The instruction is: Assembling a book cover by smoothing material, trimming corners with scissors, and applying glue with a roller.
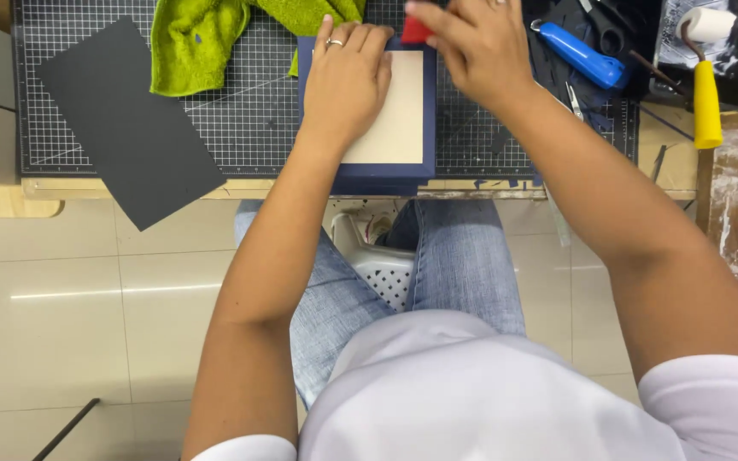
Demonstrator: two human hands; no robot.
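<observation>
Overhead view, seated person at desk (pixel 10 205). Left hand (pixel 348 77) flat, fingers spread, pressing cream board (pixel 403 119) set in navy blue cover (pixel 429 166) on gridded cutting mat (pixel 249 119). Right hand (pixel 471 47) fingers pinched around small red tool (pixel 416 32) at cover's top edge. Green towel (pixel 198 43) just left; dark grey sheet (pixel 125 119) farther left. Blue-handled tool (pixel 582 55), yellow-handled roller (pixel 706 94) at right.

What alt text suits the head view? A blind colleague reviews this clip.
A seated person's left hand presses flat on a cream board set in a navy cover, while the right hand holds a small red tool at its top edge. A green towel, dark grey sheet and yellow-handled roller lie around on the gridded cutting mat.
</observation>
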